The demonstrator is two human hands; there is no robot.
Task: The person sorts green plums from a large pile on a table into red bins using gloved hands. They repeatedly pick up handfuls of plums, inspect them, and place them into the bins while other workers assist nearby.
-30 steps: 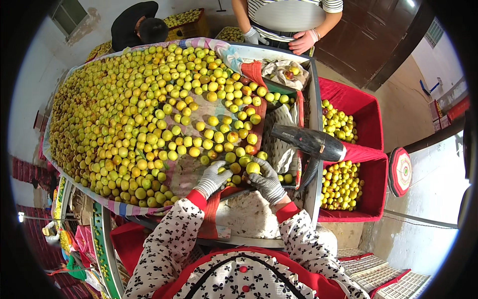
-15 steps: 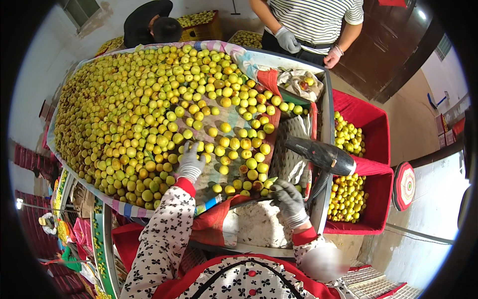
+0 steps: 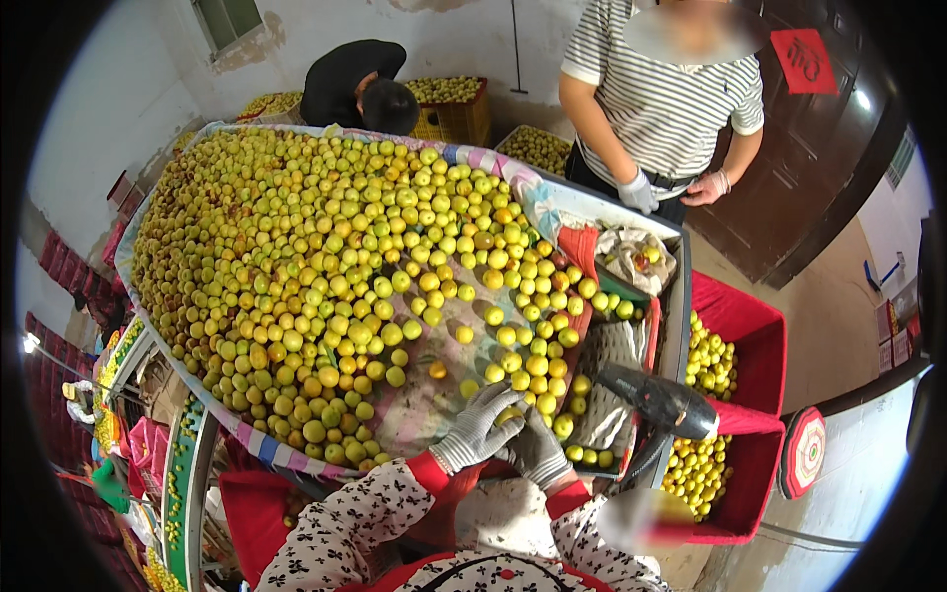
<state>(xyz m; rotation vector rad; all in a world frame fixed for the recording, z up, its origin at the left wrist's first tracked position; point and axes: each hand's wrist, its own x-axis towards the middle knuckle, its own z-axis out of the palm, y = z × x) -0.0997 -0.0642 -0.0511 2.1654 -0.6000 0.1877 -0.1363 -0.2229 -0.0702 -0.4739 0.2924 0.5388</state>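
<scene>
A large cloth-lined bin is heaped with small round yellow-green fruit [image 3: 286, 266], some with brown patches. Both my hands wear grey striped gloves and meet at the near right part of the heap. My left hand [image 3: 476, 430] reaches right, its fingers stretched and a little curved, resting against several loose fruit [image 3: 538, 385]. Close beside it, my right hand [image 3: 538, 450] points up and left with its fingers extended, partly covered by the left. Neither hand shows a fruit gripped in it, though the space under the fingers is hidden.
A black blower [image 3: 661, 400] lies over the chute [image 3: 607, 370] at the bin's right edge. Red-lined crates [image 3: 769, 326] of fruit stand beyond. A person in a striped shirt [image 3: 671, 99] stands across the bin; another bends [image 3: 350, 79] behind it. A conveyor [image 3: 182, 474] runs at left.
My left hand has moved right, to beside my right hand, and the right has shifted left. Loose fruit has been gathered rightward, baring more cloth. The view has tilted; the striped-shirt person's hands are lower.
</scene>
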